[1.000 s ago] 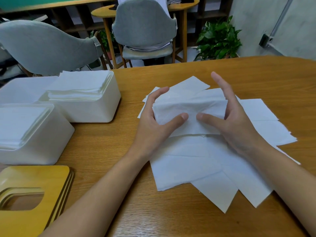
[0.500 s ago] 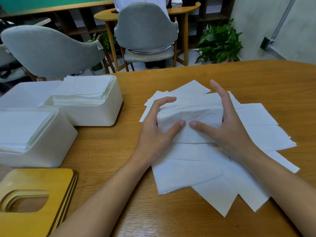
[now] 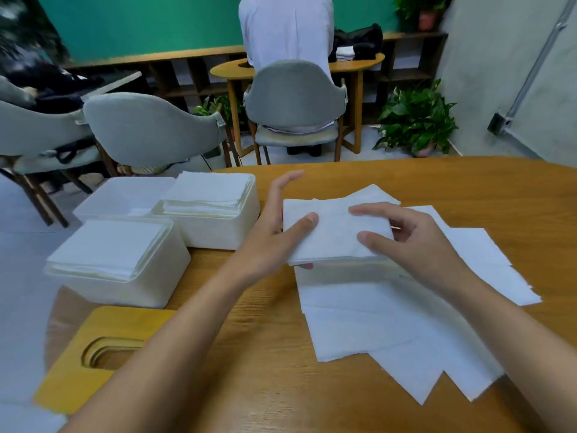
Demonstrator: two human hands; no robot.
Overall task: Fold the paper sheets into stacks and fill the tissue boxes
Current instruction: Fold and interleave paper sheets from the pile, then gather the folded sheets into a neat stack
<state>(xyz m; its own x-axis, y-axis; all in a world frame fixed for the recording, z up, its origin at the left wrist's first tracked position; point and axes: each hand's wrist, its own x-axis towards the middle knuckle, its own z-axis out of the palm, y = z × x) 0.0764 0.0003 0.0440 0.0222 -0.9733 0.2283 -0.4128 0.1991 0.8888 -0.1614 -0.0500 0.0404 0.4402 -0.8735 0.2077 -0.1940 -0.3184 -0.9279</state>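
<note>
**A:** Two hands on one bundle, why?

**B:** The left hand [image 3: 274,232] pinches the folded stack [image 3: 334,239], thumb on top. The right hand's [image 3: 418,245] fingers [image 3: 371,210] grip its other end, likely to square the edges. It hangs just above the loose sheets [image 3: 390,323] on the table [image 3: 468,189], near the tissue boxes [image 3: 218,237].

**A:** Hidden?

**B:** The stack's underside.

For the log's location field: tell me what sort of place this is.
Probably an office lounge or shared workroom: round wooden tables, grey upholstered chairs, and potted plants by open shelving along a green wall.
</note>
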